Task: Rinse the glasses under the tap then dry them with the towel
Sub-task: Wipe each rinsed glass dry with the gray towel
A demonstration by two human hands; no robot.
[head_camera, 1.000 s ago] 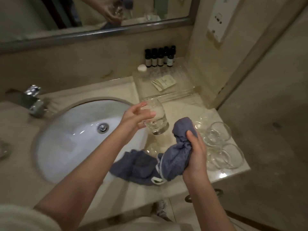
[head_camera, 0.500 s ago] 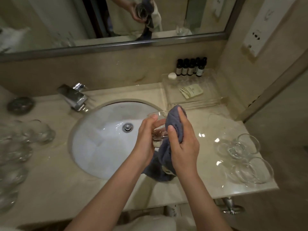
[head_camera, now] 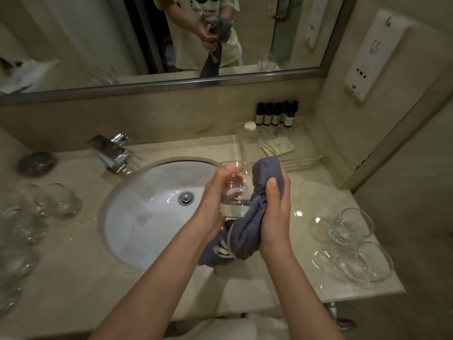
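My left hand (head_camera: 215, 200) grips a clear glass tumbler (head_camera: 235, 190) upright above the right rim of the white sink (head_camera: 147, 217). My right hand (head_camera: 275, 212) holds a grey-blue towel (head_camera: 255, 217) bunched against the tumbler's right side; the towel's top covers part of the rim and its tail hangs down below my hands. The chrome tap (head_camera: 110, 152) stands at the back left of the sink, with no water running. Several clear glasses (head_camera: 353, 244) lie on the counter to the right, and several more glasses (head_camera: 41, 212) sit on the left.
A clear tray (head_camera: 306, 155) at the back right holds small dark bottles (head_camera: 277, 114) and paper sachets (head_camera: 277, 148). A dark dish (head_camera: 36, 163) sits at the back left. A mirror (head_camera: 73, 45) spans the wall. The counter's front edge (head_camera: 355, 295) ends close to the right-hand glasses.
My right hand lifted the towel off the counter and brought it against the glass, which my left hand drew in over the sink's edge. The view also swung left, showing the left-hand glasses.
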